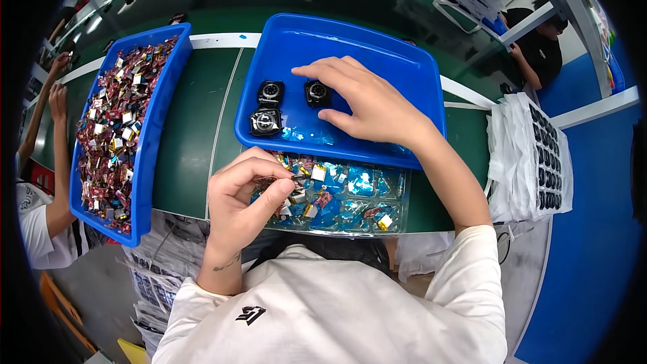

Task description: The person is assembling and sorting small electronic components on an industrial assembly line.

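The right hand [367, 104] reaches into the shallow blue tray [418, 74] with its grip spread, fingertips resting on one small black square module [317, 93]. Three such modules lie there in all: that one, a second [270, 92] just to its left, and a third [265, 122] below the second, showing a round metallic face. They look rigid, light and compact. A pinch across two opposite side walls seems the safest hold, since the round faces may mark or scratch.

The left hand [244, 197] hovers over the clear compartment tray [350, 192] at the near edge of the green surface [195, 135], thumb and forefinger pressed together on a tiny component [288, 184]. What it is exactly is too small to tell. The pieces in that tray are thin, foil-wrapped and shiny, blue, red and gold, so probably slippery and easily bent; fingertips at the edges suit them. They are too many and too jumbled to count.

A deep blue bin [151, 135] on the left is heaped with similar red and silver pieces, likewise uncountable.
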A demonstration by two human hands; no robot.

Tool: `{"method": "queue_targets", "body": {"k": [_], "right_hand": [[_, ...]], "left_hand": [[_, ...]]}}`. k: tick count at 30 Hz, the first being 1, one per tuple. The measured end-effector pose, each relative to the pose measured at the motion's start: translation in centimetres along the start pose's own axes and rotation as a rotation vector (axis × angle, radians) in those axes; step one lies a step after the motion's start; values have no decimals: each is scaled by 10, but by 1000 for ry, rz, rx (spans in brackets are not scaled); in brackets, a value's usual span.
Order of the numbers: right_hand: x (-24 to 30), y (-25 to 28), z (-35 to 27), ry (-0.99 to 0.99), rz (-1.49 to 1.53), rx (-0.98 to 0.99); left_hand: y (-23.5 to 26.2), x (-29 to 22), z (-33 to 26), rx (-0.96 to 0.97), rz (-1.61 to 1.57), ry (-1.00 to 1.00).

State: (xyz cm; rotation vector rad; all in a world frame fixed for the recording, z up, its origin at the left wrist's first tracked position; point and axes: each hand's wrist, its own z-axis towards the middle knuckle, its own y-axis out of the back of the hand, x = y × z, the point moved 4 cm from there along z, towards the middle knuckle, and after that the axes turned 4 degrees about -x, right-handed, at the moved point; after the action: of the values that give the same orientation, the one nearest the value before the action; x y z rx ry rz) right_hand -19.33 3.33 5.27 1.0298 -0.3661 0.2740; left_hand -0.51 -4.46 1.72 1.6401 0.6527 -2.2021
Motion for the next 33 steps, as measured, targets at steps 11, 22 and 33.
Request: {"method": "queue_targets", "body": {"k": [11, 22, 33], "right_hand": [[-48, 10, -21, -483, 312, -53], [40, 15, -97, -755, 1006, -282], [57, -8, -117, -720, 970, -490]], "left_hand": [[-13, -7, 12, 49, 114, -120], [-50, 1, 22, 65, 235, -134], [-61, 4, 21, 62, 401, -135]]}}
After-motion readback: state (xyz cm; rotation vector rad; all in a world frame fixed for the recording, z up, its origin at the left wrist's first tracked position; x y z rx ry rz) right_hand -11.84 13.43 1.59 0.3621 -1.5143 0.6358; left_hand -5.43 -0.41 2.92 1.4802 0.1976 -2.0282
